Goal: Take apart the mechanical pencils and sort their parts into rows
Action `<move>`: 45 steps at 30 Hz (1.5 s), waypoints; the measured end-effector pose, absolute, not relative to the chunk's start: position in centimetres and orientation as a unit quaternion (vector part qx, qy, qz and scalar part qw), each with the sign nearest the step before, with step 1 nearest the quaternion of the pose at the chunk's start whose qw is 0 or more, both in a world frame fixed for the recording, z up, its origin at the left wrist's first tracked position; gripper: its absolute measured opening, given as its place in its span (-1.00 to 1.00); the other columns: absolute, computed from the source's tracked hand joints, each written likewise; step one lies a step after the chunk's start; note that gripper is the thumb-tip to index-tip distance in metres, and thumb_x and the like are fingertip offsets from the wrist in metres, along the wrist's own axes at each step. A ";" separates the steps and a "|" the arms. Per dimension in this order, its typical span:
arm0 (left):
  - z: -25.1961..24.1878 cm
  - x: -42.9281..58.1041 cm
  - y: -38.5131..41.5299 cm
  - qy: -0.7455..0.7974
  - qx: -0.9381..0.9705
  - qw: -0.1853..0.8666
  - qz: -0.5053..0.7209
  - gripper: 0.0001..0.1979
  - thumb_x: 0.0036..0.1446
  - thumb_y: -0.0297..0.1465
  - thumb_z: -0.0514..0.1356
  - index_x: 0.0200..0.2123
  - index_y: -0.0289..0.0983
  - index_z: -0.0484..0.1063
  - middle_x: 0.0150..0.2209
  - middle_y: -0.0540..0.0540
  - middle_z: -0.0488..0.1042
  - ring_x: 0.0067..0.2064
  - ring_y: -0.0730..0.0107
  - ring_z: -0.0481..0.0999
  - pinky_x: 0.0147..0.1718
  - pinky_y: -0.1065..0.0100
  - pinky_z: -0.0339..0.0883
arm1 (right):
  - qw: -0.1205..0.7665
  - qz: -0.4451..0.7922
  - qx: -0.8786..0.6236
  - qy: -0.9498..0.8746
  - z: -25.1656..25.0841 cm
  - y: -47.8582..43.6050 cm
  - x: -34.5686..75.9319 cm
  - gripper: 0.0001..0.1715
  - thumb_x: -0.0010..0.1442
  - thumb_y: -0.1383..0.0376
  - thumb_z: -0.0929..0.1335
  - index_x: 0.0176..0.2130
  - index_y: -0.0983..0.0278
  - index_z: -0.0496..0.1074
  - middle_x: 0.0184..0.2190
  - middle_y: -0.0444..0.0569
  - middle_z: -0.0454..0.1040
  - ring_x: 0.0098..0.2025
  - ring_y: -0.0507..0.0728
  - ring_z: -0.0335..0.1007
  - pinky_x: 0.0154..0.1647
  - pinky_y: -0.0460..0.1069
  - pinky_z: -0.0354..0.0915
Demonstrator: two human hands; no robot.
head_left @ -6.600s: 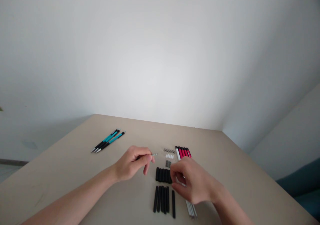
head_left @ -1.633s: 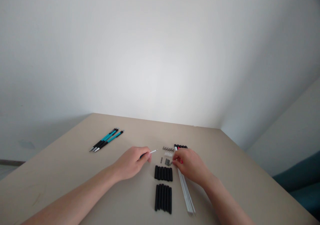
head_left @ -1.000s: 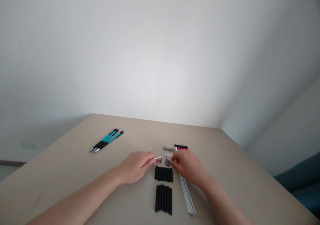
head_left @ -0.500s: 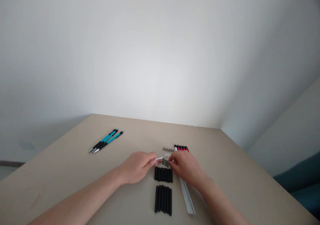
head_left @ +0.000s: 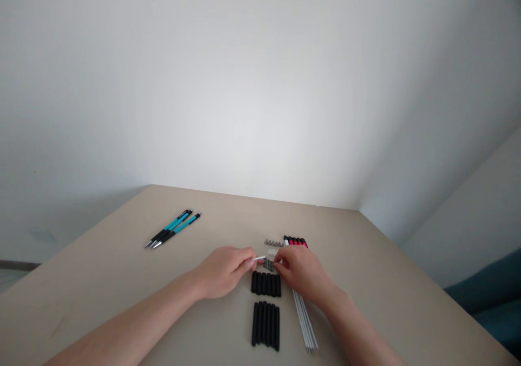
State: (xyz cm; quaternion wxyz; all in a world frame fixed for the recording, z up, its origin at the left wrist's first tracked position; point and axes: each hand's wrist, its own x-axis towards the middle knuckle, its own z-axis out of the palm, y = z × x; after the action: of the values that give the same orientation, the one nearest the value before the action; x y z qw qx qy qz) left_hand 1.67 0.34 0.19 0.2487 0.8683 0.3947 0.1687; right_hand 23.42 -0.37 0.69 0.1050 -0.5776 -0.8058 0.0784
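Note:
Pinched in my left hand (head_left: 228, 271) is a thin white stick (head_left: 259, 258), its free end pointing right. My right hand (head_left: 301, 271) has its thumb and fingertips drawn together beside a row of small dark springs (head_left: 268, 264); whether anything is between them is too small to tell. Silvery coiled pieces (head_left: 274, 243) and small clear pieces (head_left: 272, 252) lie just beyond. Nearer me are a row of short black tubes (head_left: 266, 284) and a row of longer black tubes (head_left: 266, 325). White refills (head_left: 306, 322) run partly under my right hand.
Three turquoise and black pens (head_left: 175, 229) lie at the left of the beige table (head_left: 228, 209). Red parts with black ends (head_left: 296, 241) sit behind my right hand. A white wall stands behind; dark teal fabric is at the right.
My right hand has shifted very slightly left over the dark springs. My left hand and the white stick have stayed in place.

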 end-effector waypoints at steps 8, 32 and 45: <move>0.0 1.7 0.2 0.357 0.869 0.275 0.202 -0.71 0.34 -0.34 -0.09 -0.32 -0.21 0.38 -0.34 0.01 0.51 -0.31 0.37 0.46 -0.32 0.45 0.19 | 0.268 0.131 -0.475 -0.828 1.8 -1.4 22.6 -0.77 0.24 0.34 0.23 -0.25 0.26 0.47 -0.38 -0.06 0.50 -0.31 0.08 0.39 -0.25 -0.06 0.22; -0.1 0.3 0.9 0.331 0.866 0.224 0.300 -0.75 0.31 -0.43 -0.03 -0.38 -0.27 0.37 -0.42 0.01 0.42 -0.36 0.44 0.38 -0.33 0.47 0.17 | 0.289 0.503 -0.443 -0.683 2.9 -1.3 23.0 -0.75 0.06 0.27 0.36 -0.57 0.35 0.43 -0.66 -0.15 0.35 -0.60 -0.05 0.11 -0.56 -0.11 -0.01; 0.0 0.9 -0.1 0.277 0.889 0.212 0.298 -0.82 0.29 -0.38 0.05 -0.26 -0.25 0.45 -0.37 -0.03 0.46 -0.38 0.47 0.41 -0.39 0.50 0.20 | 0.211 0.613 -0.442 -0.620 2.2 -1.3 22.2 -0.84 -0.03 0.29 0.40 -0.52 0.36 0.43 -0.66 -0.22 0.34 -0.68 -0.12 0.03 -0.70 -0.18 -0.07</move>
State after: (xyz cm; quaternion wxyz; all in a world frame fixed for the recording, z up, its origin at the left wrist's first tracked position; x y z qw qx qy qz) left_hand 0.89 -0.07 0.04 0.2115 0.8885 0.2771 0.2984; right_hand 22.20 -1.32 2.22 0.2112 -0.4419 -0.6200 0.6130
